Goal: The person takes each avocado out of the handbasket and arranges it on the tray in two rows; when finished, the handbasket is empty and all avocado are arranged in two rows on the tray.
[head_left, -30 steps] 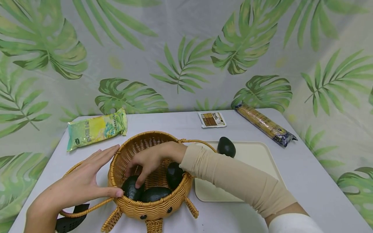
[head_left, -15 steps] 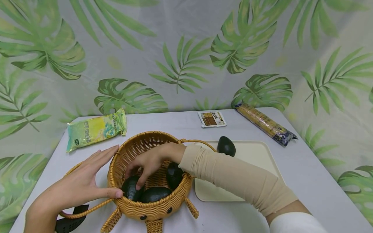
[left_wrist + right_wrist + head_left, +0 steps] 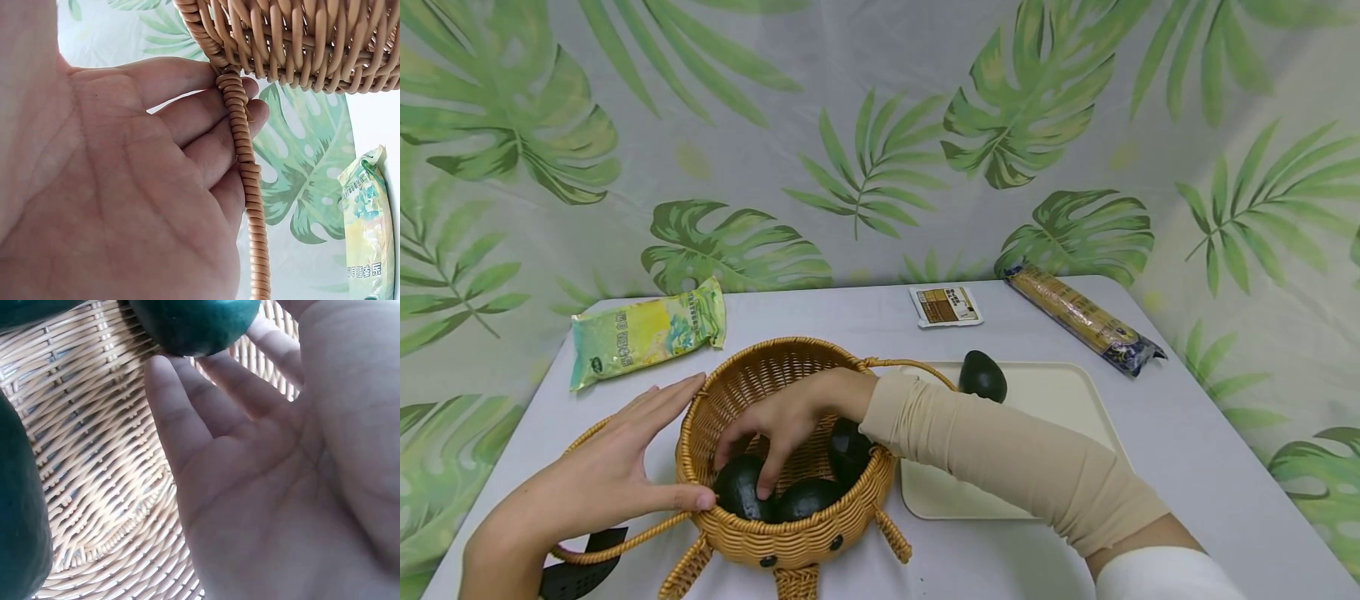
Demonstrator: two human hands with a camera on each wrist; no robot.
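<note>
A brown wicker basket (image 3: 801, 537) with two black eyes stands at the front, left of centre. Inside it my right hand (image 3: 786, 417) holds a dark green avocado (image 3: 739, 492) at the front left, thumb on its right side. Two more avocados lie in the basket: one at the front (image 3: 808, 500) and one at the right wall (image 3: 847, 450). In the right wrist view the fingertips reach under the held avocado (image 3: 194, 325). My left hand (image 3: 595, 475) lies against the basket's left rim, fingers extended, thumb on the rim; its fingers pass behind the handle (image 3: 250, 187).
Right of the basket lies a cream tray (image 3: 1045, 417), partly under the right forearm, with another avocado (image 3: 982, 377) on it. Farther back are a green-yellow packet (image 3: 647, 333), a small white-brown packet (image 3: 946, 307) and a long noodle-like packet (image 3: 1082, 321). A black strap (image 3: 583, 571) lies below the left wrist.
The right thumb has slid slightly right and toward the front, and the gripped avocado has shifted a little, now covering more of the front avocado. The left hand stays in place.
</note>
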